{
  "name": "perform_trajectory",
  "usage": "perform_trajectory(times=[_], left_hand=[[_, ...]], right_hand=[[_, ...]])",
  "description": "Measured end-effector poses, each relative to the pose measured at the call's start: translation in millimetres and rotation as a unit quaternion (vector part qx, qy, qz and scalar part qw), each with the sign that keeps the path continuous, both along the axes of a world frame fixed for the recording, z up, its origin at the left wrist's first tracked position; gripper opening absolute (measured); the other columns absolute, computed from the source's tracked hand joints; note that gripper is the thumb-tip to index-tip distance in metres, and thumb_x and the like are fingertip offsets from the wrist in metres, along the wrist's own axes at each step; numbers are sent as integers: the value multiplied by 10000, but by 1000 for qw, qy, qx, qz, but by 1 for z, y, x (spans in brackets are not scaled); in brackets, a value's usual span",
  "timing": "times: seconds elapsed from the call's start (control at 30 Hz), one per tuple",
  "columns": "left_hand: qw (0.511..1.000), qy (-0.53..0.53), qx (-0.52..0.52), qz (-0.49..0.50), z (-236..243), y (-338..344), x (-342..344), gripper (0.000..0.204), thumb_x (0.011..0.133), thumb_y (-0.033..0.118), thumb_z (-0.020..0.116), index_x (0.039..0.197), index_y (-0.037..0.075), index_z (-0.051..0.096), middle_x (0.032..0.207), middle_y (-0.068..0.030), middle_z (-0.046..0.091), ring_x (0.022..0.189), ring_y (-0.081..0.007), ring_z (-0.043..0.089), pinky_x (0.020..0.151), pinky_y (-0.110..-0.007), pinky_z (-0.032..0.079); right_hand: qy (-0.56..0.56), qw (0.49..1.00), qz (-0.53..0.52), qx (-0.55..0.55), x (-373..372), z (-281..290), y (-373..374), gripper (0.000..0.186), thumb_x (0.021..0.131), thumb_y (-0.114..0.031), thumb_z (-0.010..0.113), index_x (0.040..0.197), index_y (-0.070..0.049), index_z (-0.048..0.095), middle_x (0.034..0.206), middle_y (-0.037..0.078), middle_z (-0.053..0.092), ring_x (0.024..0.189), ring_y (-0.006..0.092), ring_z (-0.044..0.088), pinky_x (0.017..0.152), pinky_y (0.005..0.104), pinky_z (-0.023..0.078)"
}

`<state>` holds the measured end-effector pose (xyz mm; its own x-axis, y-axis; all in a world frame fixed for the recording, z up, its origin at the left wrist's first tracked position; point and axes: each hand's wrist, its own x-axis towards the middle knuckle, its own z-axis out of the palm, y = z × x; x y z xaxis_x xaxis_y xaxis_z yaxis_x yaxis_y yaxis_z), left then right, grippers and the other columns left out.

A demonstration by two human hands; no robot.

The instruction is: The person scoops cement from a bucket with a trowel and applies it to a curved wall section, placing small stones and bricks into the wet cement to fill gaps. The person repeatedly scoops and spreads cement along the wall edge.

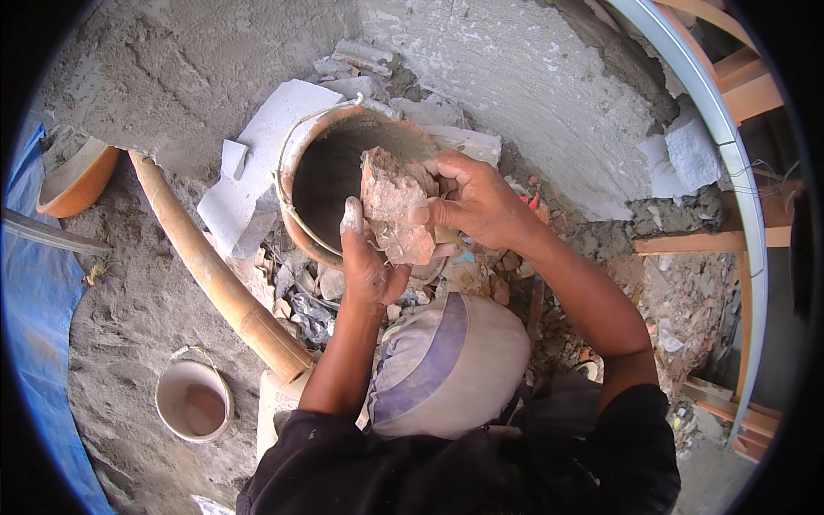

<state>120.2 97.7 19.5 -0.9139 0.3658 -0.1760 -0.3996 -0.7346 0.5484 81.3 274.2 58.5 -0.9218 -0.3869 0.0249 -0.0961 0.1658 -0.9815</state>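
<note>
Both hands hold a rough chunk of broken brick (390,202), reddish with grey mortar stuck to it. My left hand (371,268) supports its lower left side, with the whitened thumb pointing up along the edge. From the right, my right hand (481,202) grips the chunk with thumb and bent fingers. The chunk is over the near right rim of an orange bucket (322,163), which has a wire handle and a grey, mortar-coated inside. Rubble (330,283) with small stones and brick bits lies around the near side of the bucket.
A bamboo pole (219,270) slants along the left. A small pale bucket (194,399), an orange basin (79,178) and a blue tarp (39,318) lie further left. Pale slabs (257,159) sit behind the bucket. A rounded striped cloth shape (451,369) is below my hands.
</note>
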Motion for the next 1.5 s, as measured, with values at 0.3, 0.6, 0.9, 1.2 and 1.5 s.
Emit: perform_trajectory(times=[0.3, 0.6, 0.9, 1.2, 1.5], left_hand=[[891, 160, -278, 323, -32, -41, 38, 943, 878, 771, 494, 1483, 63, 348, 1369, -185, 538, 1041, -271, 644, 836, -383, 564], [649, 147, -534, 522, -42, -39, 42, 860, 956, 635, 472, 1496, -4, 273, 1433, -177, 428, 1216, -302, 546, 1024, -403, 467], [652, 191, -551, 485, -103, -54, 39, 819, 955, 523, 563, 1465, -43, 260, 1344, -220, 484, 1187, -354, 553, 1022, -469, 460], [740, 107, -472, 468, -75, -49, 38, 1044, 830, 771, 542, 1507, 23, 274, 1408, -172, 473, 1251, -314, 516, 1069, -424, 435], [890, 141, -145, 409, -22, -49, 50, 1017, 833, 678, 613, 1530, 31, 253, 1492, -188, 421, 1324, -331, 476, 1104, -473, 406]], right_hand=[[-128, 831, 115, 530, 7, -54, -22, 572, 890, -336, 710, 1269, 55, 535, 1147, 254, 657, 1074, 403, 653, 869, 468, 528], [143, 805, 14, 576, -16, -33, -22, 349, 857, -112, 627, 1178, 19, 595, 1045, 223, 683, 949, 357, 701, 754, 462, 570], [93, 791, 115, 594, -8, -78, -42, 477, 868, -37, 552, 1344, -32, 570, 1039, 253, 684, 822, 316, 728, 646, 428, 585], [-310, 934, 114, 139, 5, -76, -32, 652, 790, -11, 668, 1422, -10, 507, 845, 99, 668, 633, 136, 640, 542, 285, 501], [-254, 966, 44, 32, 34, -94, 12, 679, 800, -87, 681, 1451, -30, 496, 1060, 58, 667, 701, 79, 605, 583, 250, 489]])
